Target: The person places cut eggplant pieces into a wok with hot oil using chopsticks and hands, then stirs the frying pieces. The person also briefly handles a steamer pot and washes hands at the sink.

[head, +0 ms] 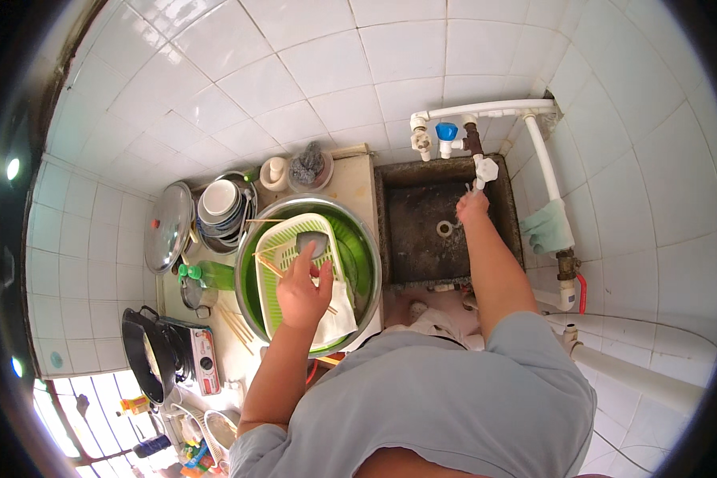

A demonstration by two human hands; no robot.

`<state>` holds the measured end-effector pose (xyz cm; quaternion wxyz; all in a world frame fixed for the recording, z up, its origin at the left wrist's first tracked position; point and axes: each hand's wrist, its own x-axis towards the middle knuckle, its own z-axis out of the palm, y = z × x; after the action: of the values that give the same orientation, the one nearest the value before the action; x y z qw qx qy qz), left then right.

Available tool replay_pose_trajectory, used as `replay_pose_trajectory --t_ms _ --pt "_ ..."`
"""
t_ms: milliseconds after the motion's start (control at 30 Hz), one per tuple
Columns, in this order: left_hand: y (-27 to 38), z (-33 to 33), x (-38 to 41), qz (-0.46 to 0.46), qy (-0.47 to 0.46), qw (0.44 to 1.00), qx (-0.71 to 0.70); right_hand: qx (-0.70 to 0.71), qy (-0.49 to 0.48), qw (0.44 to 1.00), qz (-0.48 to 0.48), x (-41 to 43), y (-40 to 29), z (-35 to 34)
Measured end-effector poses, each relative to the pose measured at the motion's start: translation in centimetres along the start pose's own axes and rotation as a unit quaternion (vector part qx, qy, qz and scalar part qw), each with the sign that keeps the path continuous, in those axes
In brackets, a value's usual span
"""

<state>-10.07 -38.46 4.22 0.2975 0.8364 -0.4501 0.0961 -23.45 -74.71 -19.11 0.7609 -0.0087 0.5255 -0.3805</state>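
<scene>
My left hand (303, 296) is over a white and green plastic basket (264, 299), its fingers apart. Its index fingertip overlaps a grey metal ladle-like bowl (314, 244); whether they touch is unclear. Wooden chopsticks (270, 267) pass beneath this hand, and a white cloth (342, 310) lies by its wrist. The basket rests in a large metal basin (371, 239) with a green interior. Under the tap (486, 170), at the sink's right side, is my right hand (473, 206). Something thin and shiny shows at its fingertips, either water or a small object.
A dark stone sink (418, 233) has white pipes (484, 109) above it. Left of the basin stand stacked bowls (221, 200), a pot lid (168, 227), a green bottle (217, 275) and a portable stove (200, 358) with a black wok (146, 355). A mortar (273, 173) stands behind.
</scene>
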Motion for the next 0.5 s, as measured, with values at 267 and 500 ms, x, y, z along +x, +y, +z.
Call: replay_pose_trajectory --t_ms 267,500 --pt "-0.9 -1.8 -3.3 -0.071 0.03 0.997 -0.003 -0.1 -0.081 0.984 -0.125 0.1 1.5 0.1" --pt "-0.6 -3.2 -4.6 -0.088 0.052 0.995 -0.005 -0.122 -0.105 0.986 -0.043 3.4 0.4 -1.6"
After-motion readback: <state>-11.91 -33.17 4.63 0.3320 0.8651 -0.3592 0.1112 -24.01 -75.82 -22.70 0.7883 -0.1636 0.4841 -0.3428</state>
